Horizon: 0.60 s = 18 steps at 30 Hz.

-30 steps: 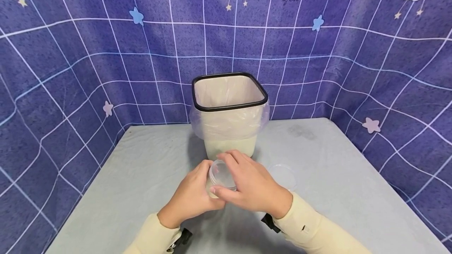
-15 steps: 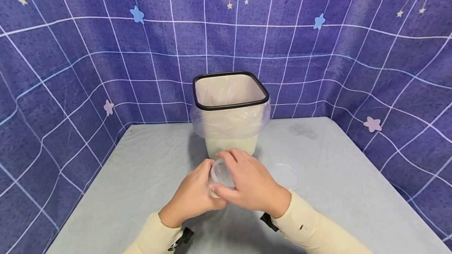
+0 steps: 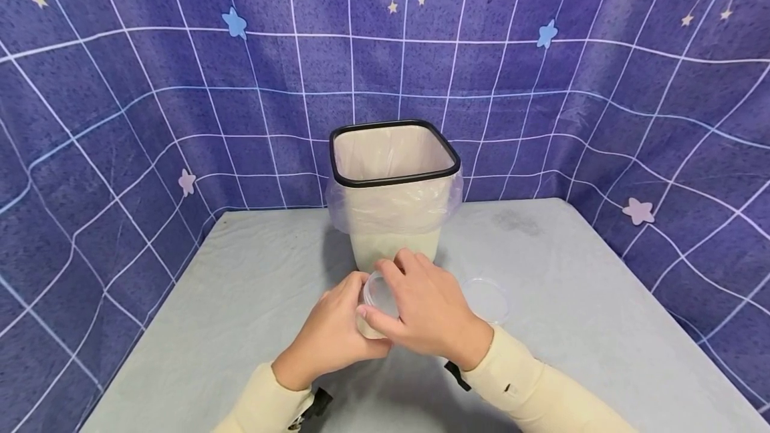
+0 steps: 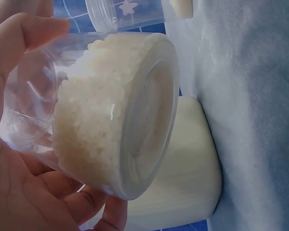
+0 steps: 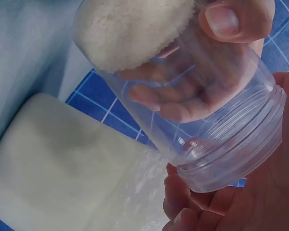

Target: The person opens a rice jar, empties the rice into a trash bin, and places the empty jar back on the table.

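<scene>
A clear plastic jar (image 3: 371, 331) with a pale, rice-like grainy mass (image 4: 94, 101) in its base is held tilted between both hands. My left hand (image 3: 331, 326) grips the jar's body, its fingers wrapped round the side. Over the mouth, my right hand (image 3: 430, 306) curls its thumb and fingers round the threaded rim (image 5: 231, 163). No lid is visible on the jar. To the right, partly behind the right hand, a second clear round container (image 3: 486, 299) rests on the table; the left wrist view shows a little pale stuff at its bottom.
Just beyond the hands stands a cream square trash bin (image 3: 394, 242) with a black rim (image 3: 394, 181) and a thin clear liner folded over its edge. Grey-blue cloth covers the table (image 3: 259, 272). Purple gridded curtains (image 3: 277, 85) enclose the back and sides.
The hands and jar have shifted very slightly to the right in the head view, which itself moved a little. Both hands keep their hold on the jar.
</scene>
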Available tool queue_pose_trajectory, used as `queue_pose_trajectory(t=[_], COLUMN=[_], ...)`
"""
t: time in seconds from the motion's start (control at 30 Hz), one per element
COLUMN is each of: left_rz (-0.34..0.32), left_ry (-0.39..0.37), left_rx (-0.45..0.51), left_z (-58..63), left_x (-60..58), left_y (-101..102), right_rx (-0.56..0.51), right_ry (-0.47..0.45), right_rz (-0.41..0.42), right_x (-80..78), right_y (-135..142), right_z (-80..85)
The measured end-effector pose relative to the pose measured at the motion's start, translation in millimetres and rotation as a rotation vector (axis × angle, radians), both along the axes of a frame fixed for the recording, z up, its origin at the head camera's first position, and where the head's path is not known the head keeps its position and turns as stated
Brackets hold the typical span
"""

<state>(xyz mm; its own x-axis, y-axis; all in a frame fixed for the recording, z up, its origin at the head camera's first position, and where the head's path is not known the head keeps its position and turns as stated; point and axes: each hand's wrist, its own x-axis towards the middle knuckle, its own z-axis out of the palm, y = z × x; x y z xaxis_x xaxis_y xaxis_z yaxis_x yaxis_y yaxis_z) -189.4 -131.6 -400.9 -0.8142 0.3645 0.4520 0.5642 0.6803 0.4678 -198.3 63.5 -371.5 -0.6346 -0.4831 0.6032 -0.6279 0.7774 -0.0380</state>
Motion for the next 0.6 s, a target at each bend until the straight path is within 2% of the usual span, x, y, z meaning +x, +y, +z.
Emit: queue_pose_trajectory(t=[0.3,0.6], left_rz=[-0.004,-0.01], left_ry=[-0.024,-0.055], left_rx=[0.014,0.0], left_z=[-3.9,-7.2], left_x=[-0.4,-6.0], left_y=[-0.2,-1.1], right_rx=[-0.042,-0.063], right_ry=[-0.006,0.0], right_rz=[0.011,0.028], right_x=[-1.9,-4.5], right_y=[-1.1,-1.3], right_z=[-2.5,-3.7])
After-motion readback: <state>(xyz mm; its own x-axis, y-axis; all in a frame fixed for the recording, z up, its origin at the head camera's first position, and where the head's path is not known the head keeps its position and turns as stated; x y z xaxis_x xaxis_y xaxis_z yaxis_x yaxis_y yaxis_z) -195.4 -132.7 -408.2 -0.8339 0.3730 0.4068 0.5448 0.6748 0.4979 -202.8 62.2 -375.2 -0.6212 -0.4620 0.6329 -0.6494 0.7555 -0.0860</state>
